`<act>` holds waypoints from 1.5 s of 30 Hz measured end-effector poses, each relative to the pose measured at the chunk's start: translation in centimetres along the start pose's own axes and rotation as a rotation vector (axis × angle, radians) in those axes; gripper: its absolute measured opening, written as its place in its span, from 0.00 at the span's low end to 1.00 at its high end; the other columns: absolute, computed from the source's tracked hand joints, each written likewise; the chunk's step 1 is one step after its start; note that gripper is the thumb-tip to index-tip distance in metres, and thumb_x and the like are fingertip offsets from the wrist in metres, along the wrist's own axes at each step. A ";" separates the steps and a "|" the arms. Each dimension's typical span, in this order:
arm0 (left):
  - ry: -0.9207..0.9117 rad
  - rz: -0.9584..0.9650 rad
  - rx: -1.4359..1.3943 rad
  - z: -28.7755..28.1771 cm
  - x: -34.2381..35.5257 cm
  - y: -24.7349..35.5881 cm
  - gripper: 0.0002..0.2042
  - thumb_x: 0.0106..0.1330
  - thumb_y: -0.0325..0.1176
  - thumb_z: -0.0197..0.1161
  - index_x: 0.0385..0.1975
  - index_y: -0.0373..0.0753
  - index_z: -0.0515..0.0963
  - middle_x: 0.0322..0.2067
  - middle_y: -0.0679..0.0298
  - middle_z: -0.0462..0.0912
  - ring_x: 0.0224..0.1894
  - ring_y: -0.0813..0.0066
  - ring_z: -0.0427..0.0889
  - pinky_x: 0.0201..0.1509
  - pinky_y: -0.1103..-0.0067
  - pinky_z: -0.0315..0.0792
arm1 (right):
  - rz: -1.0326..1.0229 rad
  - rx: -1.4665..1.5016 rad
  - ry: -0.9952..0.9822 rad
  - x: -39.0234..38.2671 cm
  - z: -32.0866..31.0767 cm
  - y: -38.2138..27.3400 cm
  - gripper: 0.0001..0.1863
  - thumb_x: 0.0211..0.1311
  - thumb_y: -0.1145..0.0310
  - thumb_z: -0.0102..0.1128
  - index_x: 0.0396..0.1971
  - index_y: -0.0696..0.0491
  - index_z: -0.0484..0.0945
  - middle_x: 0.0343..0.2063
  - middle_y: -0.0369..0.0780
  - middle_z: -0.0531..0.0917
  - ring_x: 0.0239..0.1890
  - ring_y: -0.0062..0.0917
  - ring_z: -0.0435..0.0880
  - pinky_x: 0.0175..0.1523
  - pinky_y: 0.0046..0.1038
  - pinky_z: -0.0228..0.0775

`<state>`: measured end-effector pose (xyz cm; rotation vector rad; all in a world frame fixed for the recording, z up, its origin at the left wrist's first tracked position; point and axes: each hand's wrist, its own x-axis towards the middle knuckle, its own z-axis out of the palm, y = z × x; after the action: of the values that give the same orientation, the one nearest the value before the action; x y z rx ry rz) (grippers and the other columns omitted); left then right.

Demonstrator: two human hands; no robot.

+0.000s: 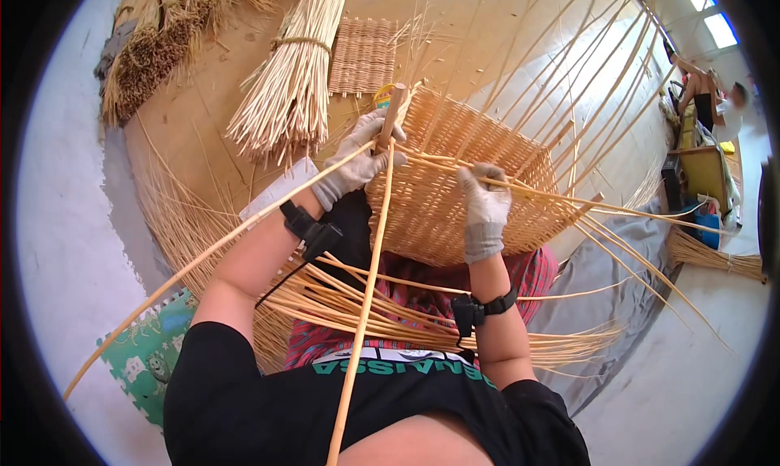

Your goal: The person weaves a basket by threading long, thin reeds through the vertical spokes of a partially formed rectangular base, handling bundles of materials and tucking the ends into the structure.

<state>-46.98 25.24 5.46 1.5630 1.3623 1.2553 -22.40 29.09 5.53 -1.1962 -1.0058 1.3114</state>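
Note:
A woven wicker basket (439,202) rests on my lap, with long upright rods fanning from its top. My gloved left hand (366,157) grips a short wooden stick (392,108) at the basket's upper left corner, where two long peeled rods (366,303) cross and extend toward me and to the lower left. My gloved right hand (483,198) is closed on horizontal rods (528,190) along the basket's near top edge. A bundle of loose rods (406,332) lies across my lap below the basket.
Tied cane bundles (288,76) and a flat woven panel (361,56) lie ahead on the floor. A green foam mat (138,360) is at lower left, grey cloth (569,303) at right. Another person (715,108) is beside a yellowish cabinet (695,165) at far right.

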 end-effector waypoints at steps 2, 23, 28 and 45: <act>0.019 -0.098 -0.123 0.2 -0.1 -0.2 0.20 0.61 0.36 0.77 0.50 0.42 0.76 0.48 0.65 0.76 0.49 0.72 0.78 0.60 0.73 0.74 | -0.015 0.060 0.100 0.3 -1.0 -0.5 0.13 0.57 0.79 0.75 0.39 0.53 0.80 0.37 0.33 0.82 0.40 0.18 0.80 0.47 0.21 0.75; 0.372 -0.306 -0.299 3.4 0.0 -1.0 0.13 0.61 0.35 0.77 0.40 0.43 0.79 0.29 0.72 0.73 0.29 0.82 0.71 0.34 0.83 0.69 | -0.465 0.291 -0.213 -4.7 1.9 -5.0 0.11 0.79 0.67 0.48 0.51 0.57 0.72 0.35 0.38 0.81 0.30 0.22 0.80 0.43 0.30 0.77; 0.601 -0.288 -0.076 5.6 -2.2 -1.2 0.07 0.65 0.23 0.65 0.38 0.39 0.74 0.32 0.67 0.77 0.32 0.83 0.74 0.35 0.81 0.72 | -0.418 0.544 -0.322 -2.6 -0.6 -3.4 0.09 0.76 0.73 0.52 0.51 0.54 0.75 0.39 0.38 0.83 0.40 0.26 0.84 0.51 0.31 0.78; 0.015 -0.517 0.199 11.3 2.5 8.2 0.21 0.74 0.51 0.61 0.40 0.34 0.81 0.24 0.62 0.84 0.20 0.78 0.84 0.25 0.79 0.77 | -0.922 -0.957 -0.232 9.9 1.4 -12.6 0.41 0.65 0.83 0.53 0.75 0.39 0.54 0.61 0.50 0.79 0.54 0.39 0.84 0.57 0.37 0.77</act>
<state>-33.84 26.97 10.48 1.2084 1.7989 0.8335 -21.35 40.26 17.10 -0.9822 -2.1499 0.1837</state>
